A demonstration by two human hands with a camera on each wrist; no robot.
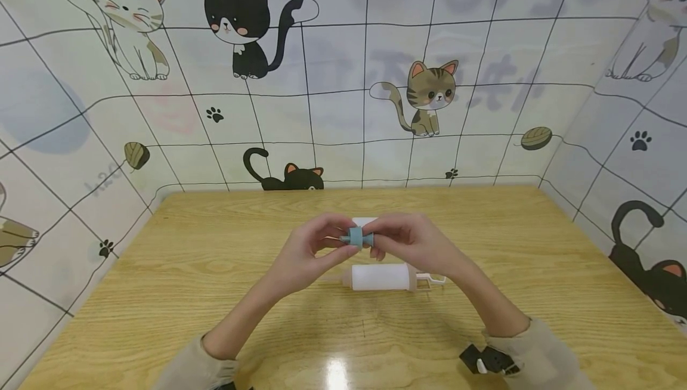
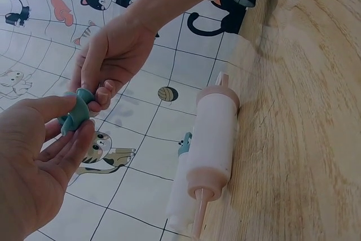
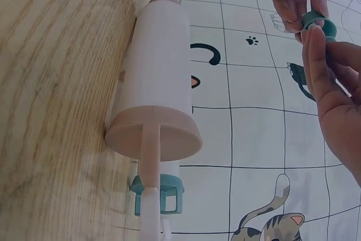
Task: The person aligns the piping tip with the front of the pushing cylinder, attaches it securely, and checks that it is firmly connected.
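Note:
A small teal-blue cap-like piece with a narrow tip (image 1: 356, 236) is held above the table between both hands. My left hand (image 1: 308, 253) pinches its ring-shaped part between thumb and fingers, the tip pointing left. My right hand (image 1: 418, 241) pinches the other end, at a smaller flared part. Below the hands lies a white cylinder with pink-beige ends (image 1: 380, 277), its thin nozzle to the left and its handle to the right. In the left wrist view the teal piece (image 2: 77, 111) sits between the fingertips of both hands.
Behind the hands lies a second white cylinder (image 1: 365, 221), mostly hidden; its teal end (image 3: 158, 187) shows in the right wrist view. The wooden table (image 1: 214, 229) is bordered at the back and sides by a cat-patterned sheet (image 1: 338, 115).

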